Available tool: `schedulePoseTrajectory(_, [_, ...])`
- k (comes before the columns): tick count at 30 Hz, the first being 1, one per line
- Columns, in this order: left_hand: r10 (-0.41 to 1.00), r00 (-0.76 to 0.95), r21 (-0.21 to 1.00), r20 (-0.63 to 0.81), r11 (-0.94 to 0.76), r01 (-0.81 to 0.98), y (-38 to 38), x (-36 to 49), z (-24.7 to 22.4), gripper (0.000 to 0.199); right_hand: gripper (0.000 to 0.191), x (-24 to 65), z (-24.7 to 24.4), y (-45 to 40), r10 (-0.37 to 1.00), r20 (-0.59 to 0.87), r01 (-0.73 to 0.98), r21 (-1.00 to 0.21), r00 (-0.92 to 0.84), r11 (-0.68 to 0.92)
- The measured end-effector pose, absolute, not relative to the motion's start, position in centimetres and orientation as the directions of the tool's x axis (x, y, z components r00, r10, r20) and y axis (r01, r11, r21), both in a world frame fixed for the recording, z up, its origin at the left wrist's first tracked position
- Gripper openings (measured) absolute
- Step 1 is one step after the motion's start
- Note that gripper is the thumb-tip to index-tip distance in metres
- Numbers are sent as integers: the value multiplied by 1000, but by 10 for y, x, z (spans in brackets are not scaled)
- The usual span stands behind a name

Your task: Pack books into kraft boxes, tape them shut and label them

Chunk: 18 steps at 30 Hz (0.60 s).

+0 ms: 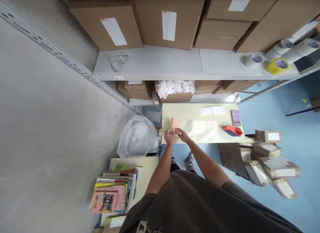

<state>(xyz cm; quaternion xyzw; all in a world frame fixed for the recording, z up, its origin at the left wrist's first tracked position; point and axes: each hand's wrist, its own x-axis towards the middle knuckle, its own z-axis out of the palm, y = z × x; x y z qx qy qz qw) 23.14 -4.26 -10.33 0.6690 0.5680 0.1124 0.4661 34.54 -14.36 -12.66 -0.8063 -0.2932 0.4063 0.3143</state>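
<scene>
A small pink booklet (175, 123) stands over the left part of the pale yellow table (167, 109), with a thin white edge along its left side. My left hand (169, 136) pinches it at the lower left corner. The fingers of my right hand (183, 135) close on its lower right corner. Right of the hands, a white plastic bag (202, 129) lies flat on the table. Farther back are white paper slips (212, 110). A red and blue tape dispenser (232, 130) and a purple stack (235, 118) sit at the right end.
A shelf (150, 64) ahead carries cardboard boxes (167, 22), glasses (119, 62) and tape rolls (277, 66). Left of the table stands a bin with a clear plastic liner (137, 136). Stacked books (110, 196) lie lower left; cardboard packages (275, 161) are piled right.
</scene>
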Motion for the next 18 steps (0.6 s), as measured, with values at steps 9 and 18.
schedulePoseTrajectory(9, [617,758,631,-211,-506,588,-115,278,-98,43,53,378,-129,-220,518,-392,-136,-876,760,-464])
schedulePoseTrajectory(18, [479,811,568,-335,-584,580,-142,286,-120,64,50,386,-143,-232,645,-434,50,-806,630,-590])
